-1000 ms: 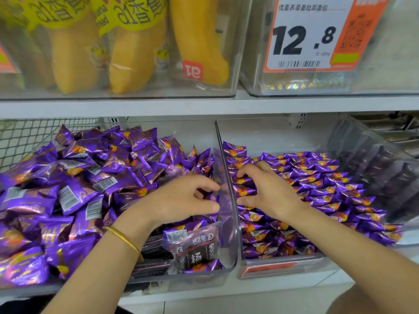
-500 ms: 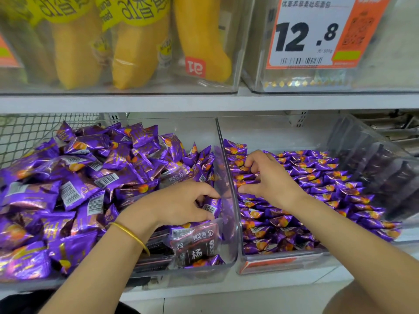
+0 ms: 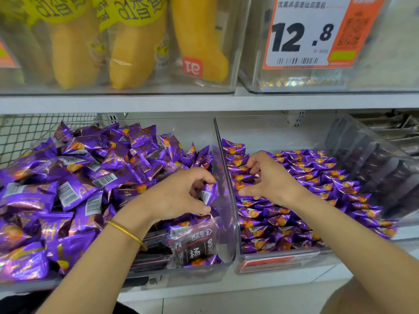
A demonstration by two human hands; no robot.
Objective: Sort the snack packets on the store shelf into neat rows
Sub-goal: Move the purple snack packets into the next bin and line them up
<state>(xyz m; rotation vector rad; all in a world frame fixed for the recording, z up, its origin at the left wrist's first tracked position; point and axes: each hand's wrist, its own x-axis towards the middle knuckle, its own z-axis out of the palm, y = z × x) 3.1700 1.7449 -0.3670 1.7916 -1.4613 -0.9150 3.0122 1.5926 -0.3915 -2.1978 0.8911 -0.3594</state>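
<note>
Two clear plastic bins sit side by side on the lower shelf. The left bin (image 3: 229, 245) holds a loose heap of purple snack packets (image 3: 74, 177). The right bin (image 3: 272, 261) holds purple packets in neat rows (image 3: 322, 177). My left hand (image 3: 179, 196) is at the left bin's right wall and pinches one purple packet (image 3: 208, 194) between thumb and fingers. My right hand (image 3: 269, 180) is over the row at the right bin's left edge, its curled fingers gripping packets there.
A dark packet with white characters (image 3: 192, 248) lies at the left bin's front. Dark packets (image 3: 374, 177) fill a tilted clear bin at the right. On the upper shelf (image 3: 204, 103) stand yellow bagged goods (image 3: 136, 53) and a 12.8 price tag (image 3: 303, 35).
My left hand has picked up a purple packet and holds it up against the divider wall. My right hand has shifted slightly back along the left row of the right bin.
</note>
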